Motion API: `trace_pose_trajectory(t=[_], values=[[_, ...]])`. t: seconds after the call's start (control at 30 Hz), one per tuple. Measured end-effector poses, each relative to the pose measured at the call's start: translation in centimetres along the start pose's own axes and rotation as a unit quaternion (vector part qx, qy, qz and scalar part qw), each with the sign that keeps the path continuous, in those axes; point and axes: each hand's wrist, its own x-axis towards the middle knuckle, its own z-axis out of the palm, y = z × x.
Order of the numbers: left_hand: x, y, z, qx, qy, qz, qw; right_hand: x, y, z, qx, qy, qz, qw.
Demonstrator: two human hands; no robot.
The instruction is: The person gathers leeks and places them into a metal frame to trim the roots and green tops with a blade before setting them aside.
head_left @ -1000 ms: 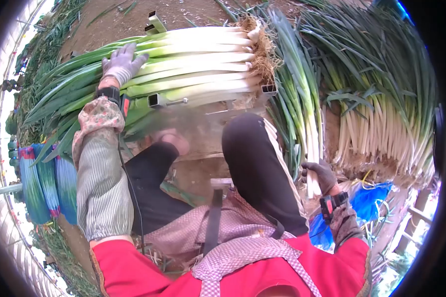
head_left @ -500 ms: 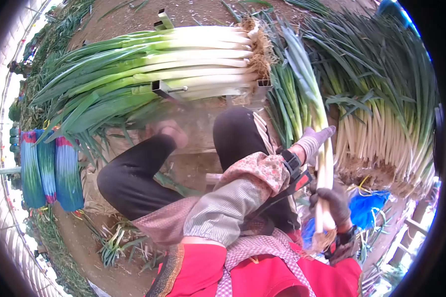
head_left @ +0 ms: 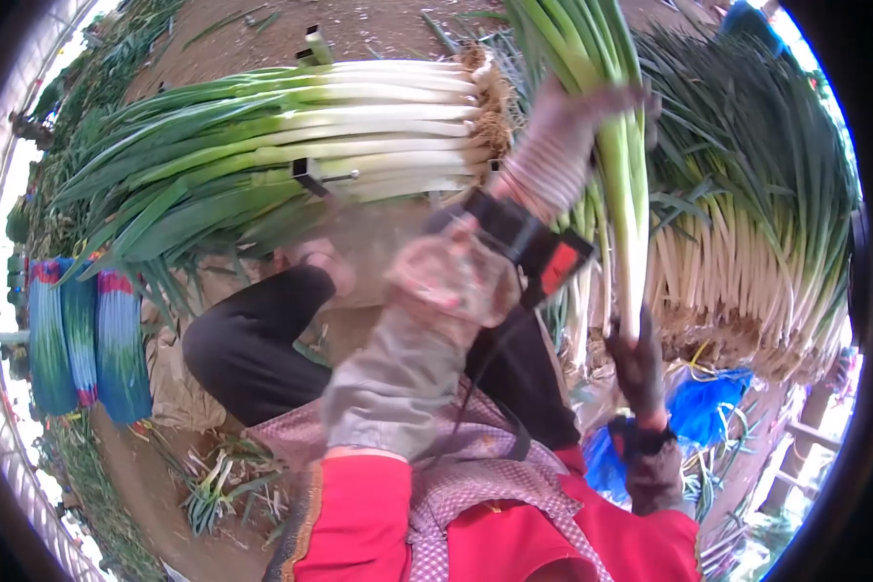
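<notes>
Long large green onions (head_left: 630, 209) stand almost upright in front of me, leaves up and root ends down. My left hand (head_left: 567, 136), in a pale glove and blurred by motion, is closed around their green upper part. Lower down, my right hand (head_left: 638, 364), in a dark glove, is closed around their root end, which it mostly hides. To the left of my left hand, a row of white-stemmed green onions (head_left: 388, 112) lies sideways across a metal frame (head_left: 308, 177), roots to the right and leaves to the left.
A big heap of soil-rooted green onions (head_left: 747, 242) stands at the right. Blue plastic (head_left: 703, 412) lies by my right wrist. Coloured tie bundles (head_left: 121, 339) hang at the left. Loose trimmings (head_left: 223, 480) litter the ground near my bent leg (head_left: 262, 344).
My left hand has slid up from the pale stems to the green leaves. My right hand has moved up slightly with the root end, and the onions are raised.
</notes>
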Motion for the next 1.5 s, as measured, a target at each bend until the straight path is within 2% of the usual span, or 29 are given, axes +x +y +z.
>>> trace_pose_trajectory(t=[0.03, 0.1, 0.13, 0.2, 0.27, 0.33, 0.37, 0.43, 0.47, 0.53, 0.57, 0.67, 0.7, 0.8, 0.87, 0.93, 1.03, 1.13, 1.17, 1.23, 1.27, 1.3, 1.33, 1.37, 1.43, 1.5], values=[[0.1, 3.1, -0.1, -0.021, -0.037, 0.039, 0.998, 2.4, -1.1, 1.2, -0.069, 0.036, -0.105, 0.991], [-0.8, 10.4, -1.4, 0.089, -0.017, 0.136, 0.987, 7.8, -5.1, 4.6, -0.139, 0.109, -0.280, 0.944], [-1.6, 13.7, -2.6, 0.127, 0.015, 0.157, 0.979, 10.1, -7.9, 6.6, -0.141, 0.144, -0.347, 0.916], [-3.2, 20.4, -6.1, 0.202, 0.121, 0.172, 0.957, 14.5, -12.8, 10.8, -0.119, 0.142, -0.414, 0.891], [-5.9, 26.0, -10.9, 0.266, 0.282, 0.121, 0.914, 19.0, -15.7, 15.3, -0.142, 0.144, -0.503, 0.840], [-10.0, 28.4, -15.4, 0.298, 0.444, 0.013, 0.845, 22.8, -15.6, 20.1, -0.234, 0.124, -0.490, 0.831], [-12.5, 28.4, -17.1, 0.311, 0.507, -0.052, 0.802, 24.6, -14.1, 21.5, -0.274, 0.108, -0.492, 0.819], [-17.0, 26.8, -18.7, 0.370, 0.561, -0.150, 0.725, 27.2, -11.2, 23.4, -0.351, 0.077, -0.492, 0.793], [-18.6, 25.5, -18.5, 0.420, 0.554, -0.163, 0.700, 27.5, -10.9, 23.4, -0.359, 0.073, -0.491, 0.790], [-20.2, 23.6, -19.0, 0.660, 0.408, 0.004, 0.631, 27.7, -10.6, 23.3, -0.379, 0.065, -0.492, 0.781], [-20.4, 23.0, -19.2, 0.755, 0.316, 0.089, 0.568, 27.7, -10.6, 23.2, -0.383, 0.058, -0.488, 0.782], [-17.0, 23.0, -18.2, 0.896, 0.174, 0.232, 0.336, 26.8, -10.1, 22.9, -0.383, 0.089, -0.480, 0.785], [-16.0, 23.3, -18.0, 0.907, 0.147, 0.235, 0.317, 26.8, -10.1, 22.8, -0.368, 0.090, -0.476, 0.794], [-15.1, 22.9, -18.6, 0.899, 0.226, 0.017, 0.375, 26.9, -10.5, 22.2, -0.363, 0.044, -0.420, 0.831], [-15.9, 22.5, -20.6, 0.865, 0.213, 0.005, 0.453, 26.2, -12.4, 20.7, -0.341, 0.118, -0.471, 0.805], [-16.3, 21.7, -21.5, 0.889, 0.188, 0.084, 0.408, 25.4, -15.2, 18.7, -0.327, 0.125, -0.497, 0.794], [-14.4, 22.2, -19.7, 0.908, 0.196, 0.041, 0.368, 22.8, -20.6, 16.2, -0.300, 0.143, -0.513, 0.792], [-12.4, 24.4, -21.4, 0.966, 0.179, -0.012, 0.186, 20.8, -23.3, 15.1, -0.289, 0.169, -0.546, 0.768], [-11.3, 26.4, -20.3, 0.941, 0.218, -0.170, 0.196, 20.3, -23.8, 14.9, -0.275, 0.173, -0.550, 0.770], [-13.0, 31.0, -23.2, 0.954, 0.262, 0.026, 0.141, 19.7, -24.5, 14.5, -0.256, 0.188, -0.546, 0.776], [-14.1, 34.2, -23.7, 0.956, 0.279, 0.029, 0.092, 19.4, -24.8, 14.4, -0.217, 0.190, -0.552, 0.782], [-16.0, 37.8, -25.3, 0.951, 0.297, 0.053, 0.070, 19.4, -24.9, 14.5, -0.212, 0.200, -0.560, 0.776], [-17.4, 40.8, -23.8, 0.929, 0.369, 0.005, 0.036, 19.5, -25.0, 14.6, -0.207, 0.212, -0.567, 0.769], [-18.4, 43.5, -21.1, 0.910, 0.412, -0.012, 0.044, 19.7, -25.0, 15.1, -0.194, 0.211, -0.566, 0.773], [-24.0, 55.0, -27.8, 0.930, 0.368, 0.013, -0.007, 20.7, -24.4, 17.2, -0.167, 0.202, -0.563, 0.783], [-25.4, 53.9, -20.7, 0.933, 0.340, -0.107, -0.056, 22.6, -22.8, 20.0, -0.203, 0.172, -0.542, 0.797]])
